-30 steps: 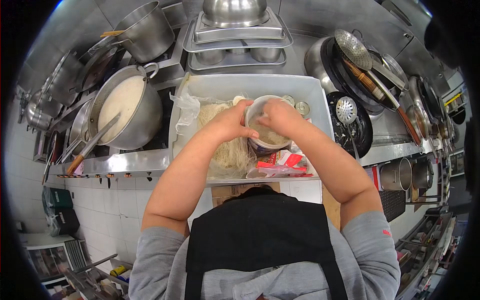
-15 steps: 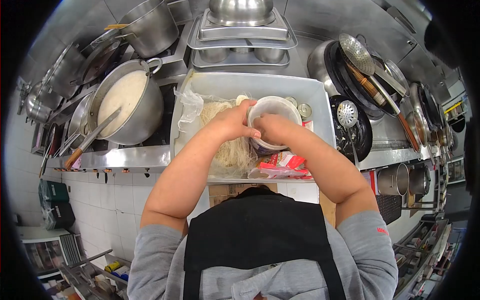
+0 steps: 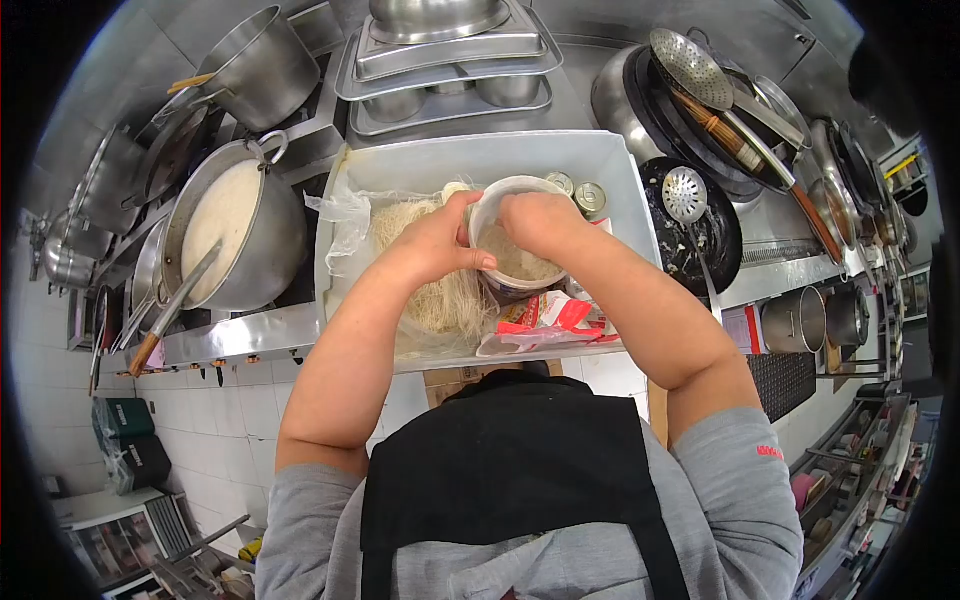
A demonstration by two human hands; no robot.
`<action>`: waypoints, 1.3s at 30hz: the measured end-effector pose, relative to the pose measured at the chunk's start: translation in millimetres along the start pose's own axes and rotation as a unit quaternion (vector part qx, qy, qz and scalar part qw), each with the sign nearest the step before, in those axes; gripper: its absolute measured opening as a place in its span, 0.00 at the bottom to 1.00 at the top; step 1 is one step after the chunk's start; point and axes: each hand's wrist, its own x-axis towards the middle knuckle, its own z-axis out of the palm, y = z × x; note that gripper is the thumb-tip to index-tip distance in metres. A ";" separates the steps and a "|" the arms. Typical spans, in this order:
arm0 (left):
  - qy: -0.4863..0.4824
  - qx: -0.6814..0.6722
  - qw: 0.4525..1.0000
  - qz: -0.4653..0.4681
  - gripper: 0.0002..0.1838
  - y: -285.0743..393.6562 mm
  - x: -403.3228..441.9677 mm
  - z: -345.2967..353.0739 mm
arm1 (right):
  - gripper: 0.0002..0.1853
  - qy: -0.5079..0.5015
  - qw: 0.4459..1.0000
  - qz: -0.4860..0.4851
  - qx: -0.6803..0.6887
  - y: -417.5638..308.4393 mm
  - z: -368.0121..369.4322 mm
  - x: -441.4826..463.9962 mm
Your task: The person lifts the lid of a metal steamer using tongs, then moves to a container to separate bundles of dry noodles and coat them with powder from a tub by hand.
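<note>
A pale plastic bin [image 3: 480, 148] holds a round white tub [image 3: 524, 268], dry thin noodles [image 3: 445, 300] and red-and-white packets [image 3: 550, 318]. My left hand [image 3: 440, 240] grips the tub's left rim, thumb outside near the noodles. Inside the tub is pale, grainy-looking stuff. My right hand [image 3: 538, 222] reaches into the tub's upper right part, its fingers bent down and hidden, so what they hold cannot be seen. Two cans [image 3: 590, 198] lie behind the tub, and a clear plastic bag [image 3: 350, 228] hangs over the bin's left side.
On the left stove stands a large pot [image 3: 262, 225] of whitish liquid with a ladle. Metal trays [image 3: 450, 60] are stacked behind the bin. A black wok [image 3: 722, 235] with a slotted ladle [image 3: 686, 195] sits to the right, below a strainer [image 3: 692, 68].
The view has shifted, so the bin and stove sit further left. My right hand has moved up within the tub, uncovering more of its contents. My left hand stays on the rim.
</note>
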 end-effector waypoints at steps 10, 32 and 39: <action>0.010 0.043 0.999 -0.010 0.50 1.2 -1.2 -2.7 | 0.18 -0.003 0.997 0.012 0.075 0.4 -1.6 10.7; 0.001 0.025 1.000 -0.015 0.49 5.1 -4.4 -5.2 | 0.30 -0.032 0.985 -0.164 0.048 30.4 2.7 16.1; -0.004 0.037 0.999 -0.025 0.49 4.8 -2.5 -4.7 | 0.37 -0.146 0.989 0.012 -0.029 3.1 17.9 -3.6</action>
